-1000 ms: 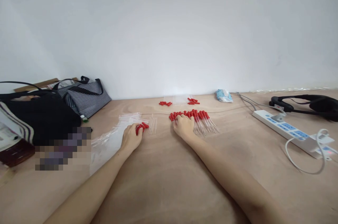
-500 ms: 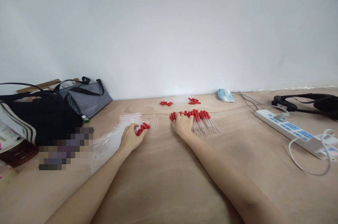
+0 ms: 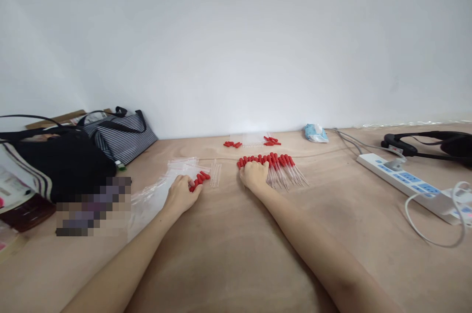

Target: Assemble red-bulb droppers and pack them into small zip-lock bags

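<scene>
My left hand [image 3: 182, 193] rests at the near side of several loose red rubber bulbs [image 3: 201, 179], its fingers curled at their edge; whether it grips one is hidden. Right of those bulbs lie thin clear tubes [image 3: 216, 175]. My right hand [image 3: 254, 174] lies over the left part of a row of red-topped clear droppers [image 3: 280, 173], with its fingers bent down, and what they hold, if anything, is hidden. Clear plastic bags [image 3: 165, 183] lie under and beside my left hand.
Two small groups of red bulbs [image 3: 232, 144] lie near the wall. Bags [image 3: 125, 136] and a blurred-out item [image 3: 94, 207] are at left. A blue tissue pack [image 3: 315, 133], a white power strip [image 3: 405, 180] and a black headset [image 3: 424, 148] are at right.
My right hand has drawn slightly back toward me, uncovering more of the red tops. The fingers of my left hand have curled in and shifted slightly left.
</scene>
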`<action>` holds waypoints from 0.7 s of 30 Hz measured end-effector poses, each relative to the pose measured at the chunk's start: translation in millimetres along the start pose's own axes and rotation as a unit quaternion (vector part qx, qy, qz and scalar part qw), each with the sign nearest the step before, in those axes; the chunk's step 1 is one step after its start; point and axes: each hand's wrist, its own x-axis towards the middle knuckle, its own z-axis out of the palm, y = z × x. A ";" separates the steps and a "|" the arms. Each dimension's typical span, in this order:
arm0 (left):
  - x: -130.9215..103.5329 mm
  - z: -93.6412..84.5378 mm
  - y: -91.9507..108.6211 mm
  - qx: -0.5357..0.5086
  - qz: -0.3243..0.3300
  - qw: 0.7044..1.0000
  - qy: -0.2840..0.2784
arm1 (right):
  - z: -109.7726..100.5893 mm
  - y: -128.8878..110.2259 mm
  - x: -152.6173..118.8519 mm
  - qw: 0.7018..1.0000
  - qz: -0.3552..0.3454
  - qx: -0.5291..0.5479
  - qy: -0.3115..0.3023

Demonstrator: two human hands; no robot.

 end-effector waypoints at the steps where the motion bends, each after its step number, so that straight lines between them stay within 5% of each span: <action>1: -0.1 0.2 0.0 0.000 -0.001 1.000 0.002 | -0.7 0.2 -0.4 1.000 0.002 0.000 0.001; 9: -0.8 1.5 2.7 0.007 -0.007 1.000 0.027 | -2.0 -21.9 -11.7 0.995 -0.082 0.052 -0.006; 16: 0.8 2.2 -0.9 -0.048 -0.027 0.998 0.043 | 6.7 -63.7 -13.9 0.993 -0.016 0.086 -0.076; 21: 10.3 12.0 0.9 -0.120 -0.030 0.991 0.041 | 1.5 -62.8 -13.6 0.992 -0.007 0.077 -0.102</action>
